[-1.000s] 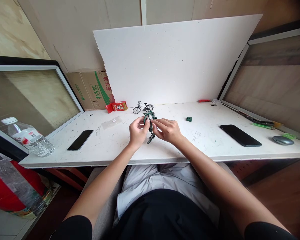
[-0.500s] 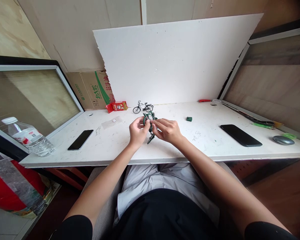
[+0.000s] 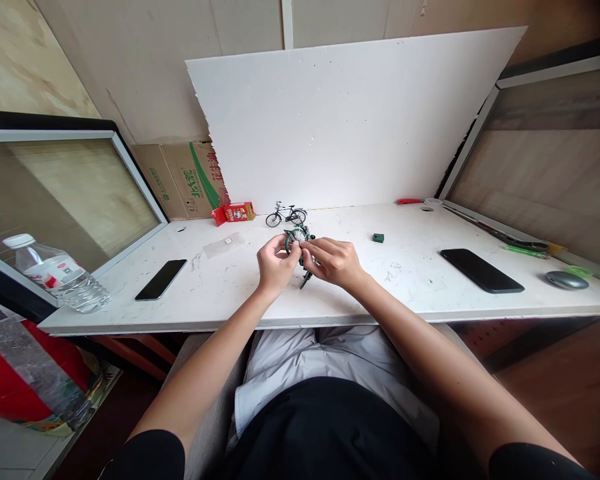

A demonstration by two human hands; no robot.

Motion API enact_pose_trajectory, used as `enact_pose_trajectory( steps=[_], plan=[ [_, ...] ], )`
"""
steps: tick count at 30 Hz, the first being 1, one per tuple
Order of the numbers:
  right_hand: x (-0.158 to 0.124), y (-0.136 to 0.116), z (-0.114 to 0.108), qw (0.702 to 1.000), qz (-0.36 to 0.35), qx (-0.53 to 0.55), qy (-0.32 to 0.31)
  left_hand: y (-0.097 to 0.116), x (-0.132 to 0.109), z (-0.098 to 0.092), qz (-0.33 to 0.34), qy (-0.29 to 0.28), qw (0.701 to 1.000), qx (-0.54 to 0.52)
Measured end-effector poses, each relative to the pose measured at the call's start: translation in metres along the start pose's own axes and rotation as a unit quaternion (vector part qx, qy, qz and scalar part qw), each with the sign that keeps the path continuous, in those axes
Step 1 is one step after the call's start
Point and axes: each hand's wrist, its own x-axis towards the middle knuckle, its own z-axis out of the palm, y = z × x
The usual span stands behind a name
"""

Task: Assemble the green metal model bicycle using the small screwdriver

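A small green model bicycle point(image 3: 297, 235) is held up over the white table, one spoked wheel at the top and another part hanging below the fingers. My left hand point(image 3: 276, 264) pinches it from the left by the upper wheel. From the right, my right hand point(image 3: 333, 260) is closed on it, thumb and fingertips meeting near the wheel's hub. Both hands' fingertips nearly touch and hide the middle of the model. Behind them a black model bicycle point(image 3: 287, 215) stands upright. A small dark green block point(image 3: 379, 238) lies to the right.
Phones lie on the table point(image 3: 250, 303) at left point(image 3: 161, 280) and right point(image 3: 481, 270). A water bottle point(image 3: 60, 273) stands at the left edge. A red box point(image 3: 240, 212), a clear bag point(image 3: 223, 245) and a grey mouse point(image 3: 567, 280) are also there.
The green model bicycle has turned slightly between my fingers; its lower wheel has swung a little to the right. Both hands stay almost where they were.
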Motion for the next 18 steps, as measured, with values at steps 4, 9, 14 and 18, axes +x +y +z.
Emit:
enact_pose_trajectory(
  steps=[4,9,14,18],
  plan=[
    [0.0006,-0.0009,0.0,1.0,0.005,-0.009,-0.009,0.0021,0.0001,-0.0014,0.005,0.007,1.0,0.018],
    [-0.0004,0.0011,-0.0012,1.0,-0.016,-0.003,0.007,0.0017,0.0015,-0.0031,0.017,-0.01,1.0,0.021],
    [-0.0019,0.0027,-0.002,1.0,-0.008,0.005,-0.017,0.001,0.0012,-0.0037,0.008,-0.026,0.999,0.017],
    [-0.0047,0.0049,-0.0005,0.999,0.015,0.009,-0.044,0.0,0.0018,-0.0033,0.025,-0.033,0.999,0.017]
  ],
)
